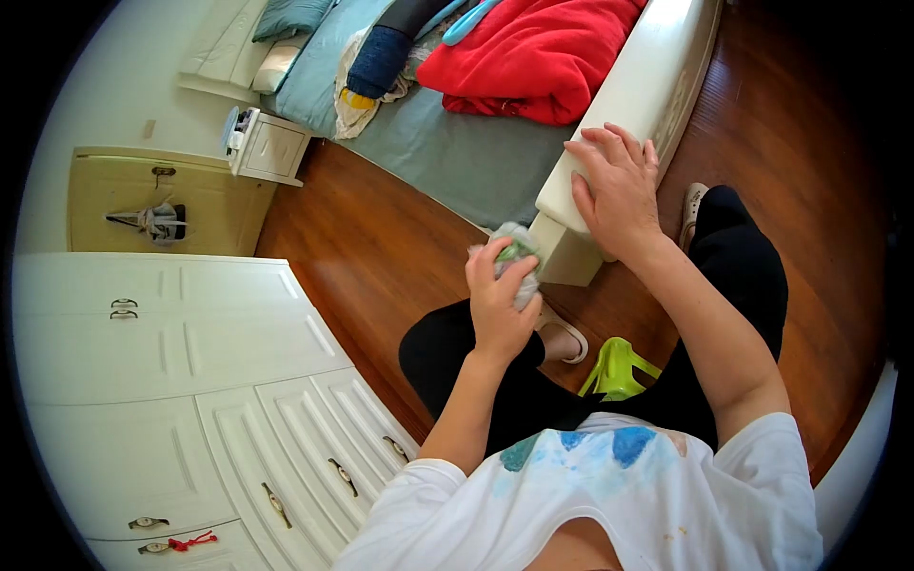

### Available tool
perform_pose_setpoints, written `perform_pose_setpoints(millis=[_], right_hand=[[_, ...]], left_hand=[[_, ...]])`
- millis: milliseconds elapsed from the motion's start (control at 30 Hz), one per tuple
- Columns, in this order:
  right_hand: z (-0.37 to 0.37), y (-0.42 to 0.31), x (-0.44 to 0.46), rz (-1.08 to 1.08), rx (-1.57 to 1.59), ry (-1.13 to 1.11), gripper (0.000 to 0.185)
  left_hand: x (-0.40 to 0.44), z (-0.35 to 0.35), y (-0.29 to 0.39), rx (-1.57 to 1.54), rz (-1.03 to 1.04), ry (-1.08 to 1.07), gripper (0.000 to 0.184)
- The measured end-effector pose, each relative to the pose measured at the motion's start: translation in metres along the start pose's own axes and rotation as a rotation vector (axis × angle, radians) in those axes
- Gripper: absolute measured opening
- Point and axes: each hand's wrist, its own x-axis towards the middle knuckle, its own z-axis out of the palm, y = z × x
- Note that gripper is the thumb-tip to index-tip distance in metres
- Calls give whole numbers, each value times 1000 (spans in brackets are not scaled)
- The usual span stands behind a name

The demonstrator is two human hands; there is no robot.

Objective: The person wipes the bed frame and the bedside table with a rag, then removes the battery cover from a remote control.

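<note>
My left hand (500, 309) is wrapped round a crumpled grey-and-green cloth (517, 249), held beside the near corner of the bed's white footboard (643, 90). The cloth is close to the corner post (562, 255); whether they touch I cannot tell. My right hand (619, 195) rests on the top of the footboard near its end, fingers apart, with nothing in it.
A light green stool (617, 371) stands on the wooden floor (381, 228) between my legs. Red bedding (538, 52) lies on the bed. White cabinets (171, 352) fill the left side, with a white nightstand (271, 147) and a door (214, 200) beyond.
</note>
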Motion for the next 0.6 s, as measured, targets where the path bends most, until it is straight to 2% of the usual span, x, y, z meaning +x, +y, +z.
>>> perform_pose_setpoints(millis=[33, 67, 133, 200, 267, 333, 400, 533, 600], right_hand=[[0, 0, 0, 0, -3, -2, 34], [0, 1, 0, -6, 2, 4, 34], [0, 2, -1, -10, 9, 1, 34], [2, 2, -1, -21, -8, 19, 34], [4, 1, -2, -20, -2, 28, 33], [4, 1, 1, -28, 0, 41, 32], [4, 1, 0, -19, -9, 39, 33], [2, 2, 1, -31, -11, 31, 33], [0, 0, 1, -32, -13, 23, 34]], left_hand=[[-12, 5, -6, -167, -107, 68, 33], [-24, 9, -16, -171, -110, 67, 33], [-36, 9, -25, -516, -390, 196, 30], [-38, 10, -25, -497, -427, 264, 28], [-19, 6, -11, -435, -322, 380, 29], [3, 5, 5, -310, -131, 283, 35], [11, 22, 15, -14, 9, 191, 36], [-18, 41, 6, 62, 84, 247, 37], [-32, 47, 1, -98, -50, 326, 35]])
